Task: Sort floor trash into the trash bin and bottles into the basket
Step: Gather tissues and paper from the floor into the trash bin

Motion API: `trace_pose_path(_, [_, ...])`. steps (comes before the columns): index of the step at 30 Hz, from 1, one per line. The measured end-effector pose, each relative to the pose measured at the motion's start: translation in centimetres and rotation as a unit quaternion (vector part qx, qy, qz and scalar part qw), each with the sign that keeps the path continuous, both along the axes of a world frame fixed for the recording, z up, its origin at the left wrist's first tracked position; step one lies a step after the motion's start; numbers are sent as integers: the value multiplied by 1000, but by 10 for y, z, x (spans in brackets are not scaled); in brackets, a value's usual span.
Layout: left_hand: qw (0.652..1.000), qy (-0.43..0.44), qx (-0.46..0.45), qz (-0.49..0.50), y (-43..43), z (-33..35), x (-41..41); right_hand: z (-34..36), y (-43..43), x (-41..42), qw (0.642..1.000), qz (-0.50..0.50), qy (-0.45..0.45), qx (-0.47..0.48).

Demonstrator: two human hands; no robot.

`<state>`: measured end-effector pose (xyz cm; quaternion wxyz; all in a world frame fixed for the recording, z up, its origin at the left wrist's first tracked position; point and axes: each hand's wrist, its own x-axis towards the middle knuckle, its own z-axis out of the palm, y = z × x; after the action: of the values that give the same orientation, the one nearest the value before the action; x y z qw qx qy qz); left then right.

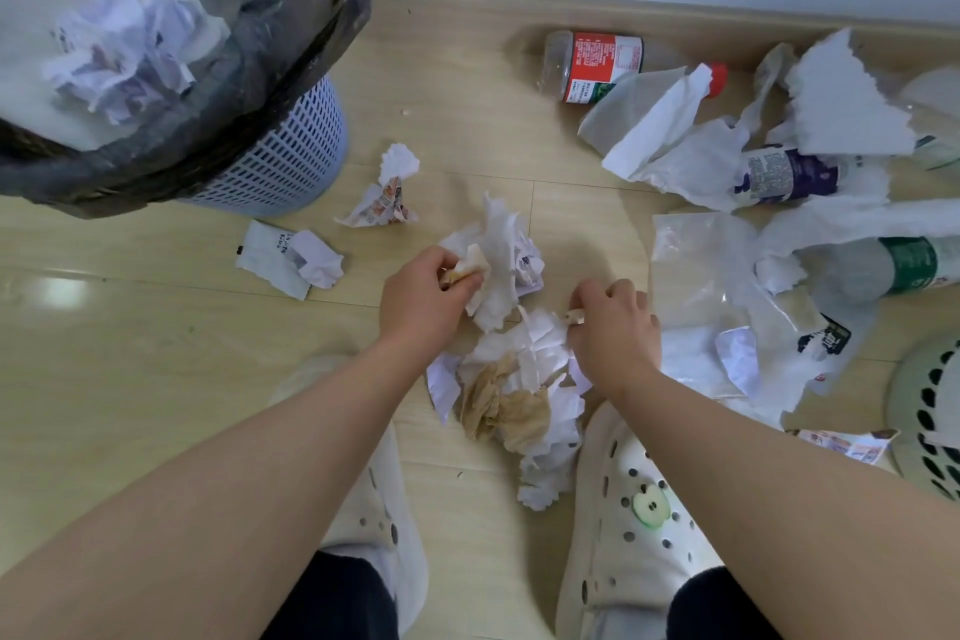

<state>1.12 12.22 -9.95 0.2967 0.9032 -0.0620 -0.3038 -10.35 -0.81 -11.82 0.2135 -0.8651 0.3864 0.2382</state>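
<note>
My left hand [423, 294] grips a wad of white and tan paper [498, 255] in the middle of the floor. Just to its right, my right hand [615, 325] pinches white paper scraps [540, 335] at the top of a pile of white and brown paper [511, 405] between my shoes. The trash bin [291, 146], lined with a black bag, stands at the upper left with crumpled paper inside. A bottle with a red label [597, 62] lies by the wall. A purple-labelled bottle [789, 174] and a green-labelled bottle [904, 265] lie half under tissues at right.
Crumpled papers [291, 257] and a printed wrapper [384, 203] lie near the bin. Clear plastic bags [706, 286] and tissues [841, 99] cover the floor at right. The rim of a pale perforated basket [930, 421] shows at the right edge. My white clogs [628, 520] stand below.
</note>
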Motion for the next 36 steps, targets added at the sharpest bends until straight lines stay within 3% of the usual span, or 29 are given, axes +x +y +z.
trace_pose_path(4, [998, 11, 4, 63, 0, 1, 4, 1, -3, -1, 997, -77, -25, 12])
trace_pose_path(10, [996, -2, -9, 84, 3, 2, 3, 2, -19, 5, 958, -227, -162, 67])
trace_pose_path(21, [990, 24, -88, 112, -22, 12, -9, -8, -41, -31, 914, -381, -136, -4])
trace_pose_path(26, [990, 30, -101, 98, -27, 15, -13, -1, -48, -22, 923, -336, -185, -23])
trace_pose_path(33, [992, 31, -87, 81, -29, 14, -8, -1, -66, 7, 970, -232, -73, 21])
trace_pose_path(36, [994, 20, -76, 75, -29, 13, -4, 2, -54, 8, 979, -188, -80, 11])
